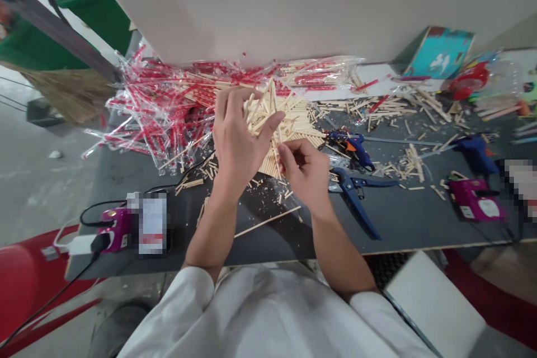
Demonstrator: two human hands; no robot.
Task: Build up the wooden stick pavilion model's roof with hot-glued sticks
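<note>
Wooden sticks (293,128), seemingly gripped by both hands (237,142) (304,173)

The left hand (237,142) wraps over a spiky mass of pale wooden sticks (285,128), its fingers spread across the upper side. The right hand (304,173) sits just beside it, thumb and forefinger (282,151) drawn together at the lower edge of the mass. Behind them, a heap of sticks in clear, red-printed plastic wrap (161,106) spreads along the back of the dark grey worktop (403,229). Loose sticks (413,162) lie scattered to the right, among a blue glue gun (350,148), blue-handled pipe cutters (356,196), and a second glue gun (476,154). A magenta appliance (474,200) sits further right, and another (115,229) at the left.
</note>
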